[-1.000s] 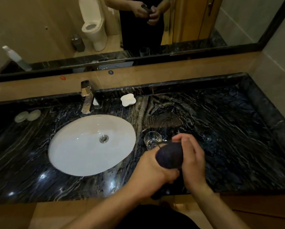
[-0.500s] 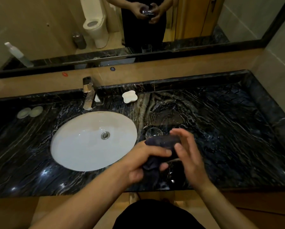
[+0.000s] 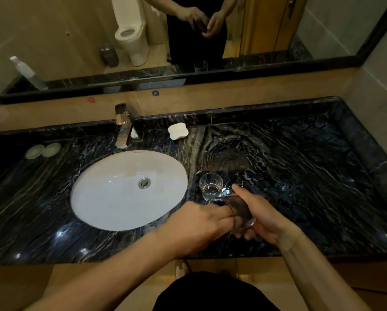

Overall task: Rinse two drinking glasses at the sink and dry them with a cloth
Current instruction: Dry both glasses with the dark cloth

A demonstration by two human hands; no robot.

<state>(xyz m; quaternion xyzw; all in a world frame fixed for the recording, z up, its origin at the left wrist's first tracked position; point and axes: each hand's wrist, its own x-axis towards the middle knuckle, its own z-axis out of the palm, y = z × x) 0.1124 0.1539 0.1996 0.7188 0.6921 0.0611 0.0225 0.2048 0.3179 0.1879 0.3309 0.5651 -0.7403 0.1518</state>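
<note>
Your left hand (image 3: 197,223) has its fingers pushed into the mouth of the tilted glass (image 3: 239,213), working the dark cloth (image 3: 238,208) inside, while your right hand (image 3: 262,217) curls around its body. This looks like drying; the second glass (image 3: 211,184) stands upright just beyond your fingertips, likely next.

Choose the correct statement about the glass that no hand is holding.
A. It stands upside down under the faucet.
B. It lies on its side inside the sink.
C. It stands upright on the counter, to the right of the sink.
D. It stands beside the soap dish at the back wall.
C: the free glass stands mouth up on the dark counter, just right of the white sink, with nothing touching it.
</note>
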